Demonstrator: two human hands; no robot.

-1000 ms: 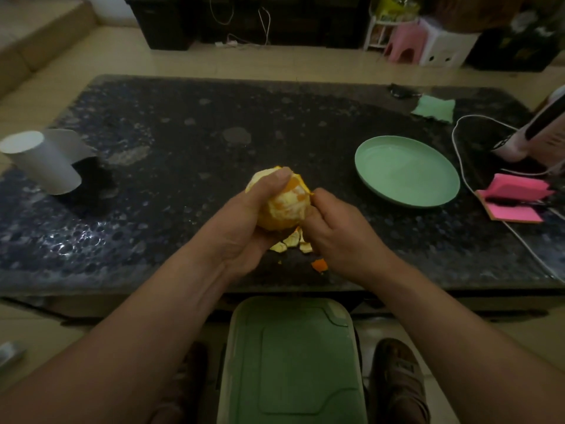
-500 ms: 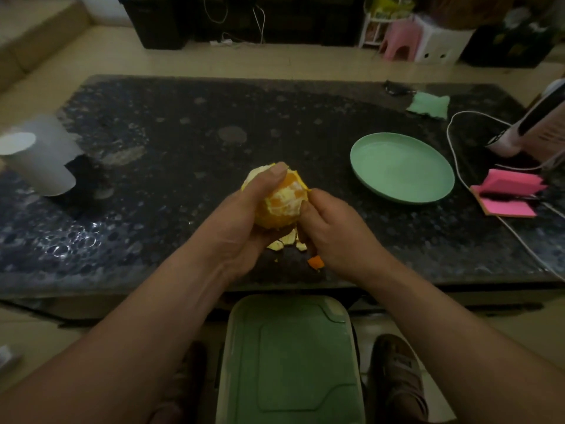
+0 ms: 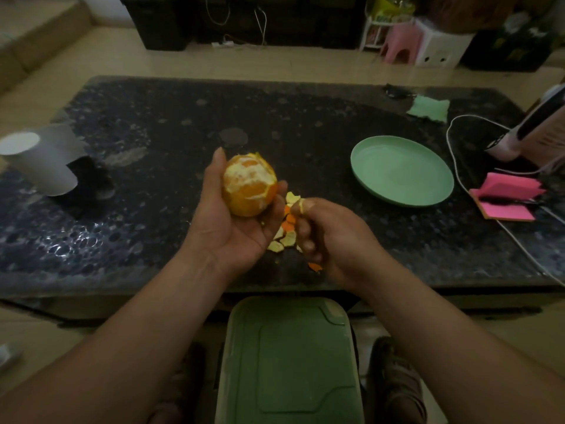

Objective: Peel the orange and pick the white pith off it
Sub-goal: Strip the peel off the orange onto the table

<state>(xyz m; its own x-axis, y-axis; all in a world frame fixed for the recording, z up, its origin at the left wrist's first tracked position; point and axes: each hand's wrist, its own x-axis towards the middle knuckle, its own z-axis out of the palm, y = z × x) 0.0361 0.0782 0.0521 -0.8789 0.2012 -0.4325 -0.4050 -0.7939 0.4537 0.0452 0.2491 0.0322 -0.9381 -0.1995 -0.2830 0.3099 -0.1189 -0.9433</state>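
Observation:
My left hand cradles the orange, palm up, above the dark table. The orange is mostly bare, with white pith streaks on top and some rind at its upper edge. My right hand sits just right of it, apart from the fruit, fingers curled and pinching a small strip of peel between thumb and forefinger. Torn peel pieces lie on the table between and beneath the hands.
A green plate sits to the right. Farther right lie a white cable and a pink notepad. A white paper cup lies at the left. A green cloth is at the back right. A green stool stands below the table edge.
My right hand pulled away from the orange to the right and down with a bit of peel. My left hand turned palm up, exposing more of the peeled fruit.

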